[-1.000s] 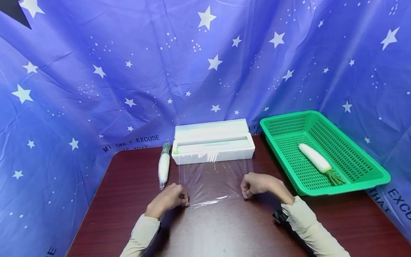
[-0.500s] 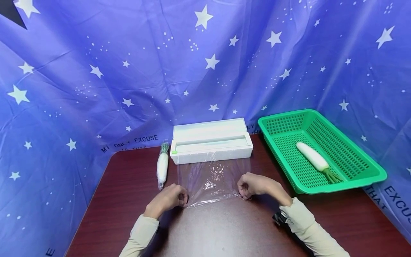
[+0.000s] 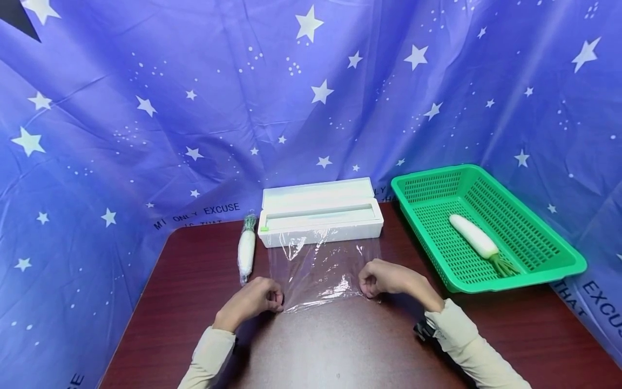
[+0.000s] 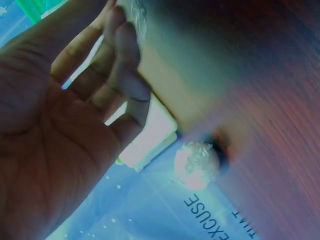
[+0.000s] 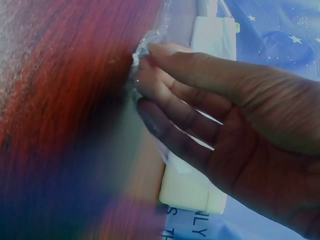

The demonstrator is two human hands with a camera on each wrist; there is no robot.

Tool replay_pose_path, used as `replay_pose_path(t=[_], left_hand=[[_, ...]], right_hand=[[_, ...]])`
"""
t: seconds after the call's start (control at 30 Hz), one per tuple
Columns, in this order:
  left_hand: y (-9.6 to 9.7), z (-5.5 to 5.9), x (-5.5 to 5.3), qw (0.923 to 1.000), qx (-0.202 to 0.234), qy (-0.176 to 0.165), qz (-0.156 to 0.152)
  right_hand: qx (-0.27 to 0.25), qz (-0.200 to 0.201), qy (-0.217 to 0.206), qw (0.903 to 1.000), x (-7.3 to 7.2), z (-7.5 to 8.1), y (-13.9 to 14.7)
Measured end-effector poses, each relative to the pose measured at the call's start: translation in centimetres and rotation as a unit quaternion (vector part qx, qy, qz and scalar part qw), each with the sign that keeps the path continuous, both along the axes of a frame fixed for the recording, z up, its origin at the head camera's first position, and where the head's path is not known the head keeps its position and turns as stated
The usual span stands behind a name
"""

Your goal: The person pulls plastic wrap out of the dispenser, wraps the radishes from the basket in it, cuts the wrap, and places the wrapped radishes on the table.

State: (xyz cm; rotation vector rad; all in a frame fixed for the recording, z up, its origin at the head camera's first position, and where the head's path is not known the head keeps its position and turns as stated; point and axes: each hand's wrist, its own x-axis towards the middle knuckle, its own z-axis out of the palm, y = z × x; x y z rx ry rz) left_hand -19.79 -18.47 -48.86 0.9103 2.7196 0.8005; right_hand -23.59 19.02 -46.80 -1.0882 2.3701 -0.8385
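OK, where's the film (image 3: 320, 273)?
Runs from the white box (image 3: 320, 235) toward the person, over the worktop (image 3: 316, 346). Clear, creased, glare on it. Near edge spans the two hands.
Fingers?
Both sets pinching film. Left hand (image 3: 250, 300) has the near left corner, right hand (image 3: 391, 278) the near right. Right wrist view shows thumb and fingertips on the bunched edge, other fingers loosely bent. Left wrist view crops the pinch at the top.
Box state?
Lid up, leaning back at the curtain (image 3: 218, 81). Small green tab (image 3: 264, 229) at the left end of its front edge.
Anything else on top?
Wrapped radish (image 3: 247, 251) left of the box, leaf end away from the person. Green basket (image 3: 525, 285) to the right, well apart from the wrapped one. Bare radish (image 3: 473, 236) inside, lying diagonally, leaf stubs toward the near right.
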Motion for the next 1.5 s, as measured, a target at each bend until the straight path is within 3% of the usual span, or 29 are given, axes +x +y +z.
replay_pose_path(t=[0.07,0.17,0.23,0.33,0.47,0.57,0.77,1.03,1.33,1.5], left_hand=[[-0.1,0.0,-0.2,0.9995,0.008,0.022,0.019],[-0.3,0.1,-0.7,0.9934,0.020,0.077,0.082],[-0.4,0.1,-1.1,0.9828,0.033,0.123,0.134],[-0.4,0.0,-1.8,0.9610,0.075,0.179,0.197],[-0.4,-0.4,-2.9,0.9337,0.122,0.236,0.240],[-0.3,-0.3,-3.7,0.9255,0.131,0.241,0.261],[0.0,-0.2,-5.2,0.9277,0.128,0.188,0.296],[0.1,-0.6,-7.2,0.9322,0.143,0.150,0.297],[0.0,-1.1,-8.6,0.9298,0.186,0.155,0.277],[0.1,-1.4,-8.9,0.9259,0.169,0.176,0.288]], right_hand=[[-0.005,-0.001,-0.004,1.0000,-0.1,-0.1,0.1],[-0.011,-0.011,-0.013,0.9998,-0.1,-0.3,0.2],[-0.019,-0.014,-0.009,0.9997,-0.2,-0.3,0.2],[-0.031,-0.017,0.000,0.9994,-0.2,-0.4,0.4],[-0.041,-0.022,0.009,0.9989,-0.2,-0.6,0.4],[-0.047,-0.031,0.020,0.9982,-0.2,-0.8,0.5],[-0.067,-0.048,0.012,0.9965,0.0,-0.6,0.6],[-0.085,-0.045,-0.009,0.9953,0.2,-0.4,0.7],[-0.076,-0.082,0.083,0.9903,0.4,1.7,1.1],[-0.063,-0.105,0.143,0.9821,0.9,3.8,2.1]])
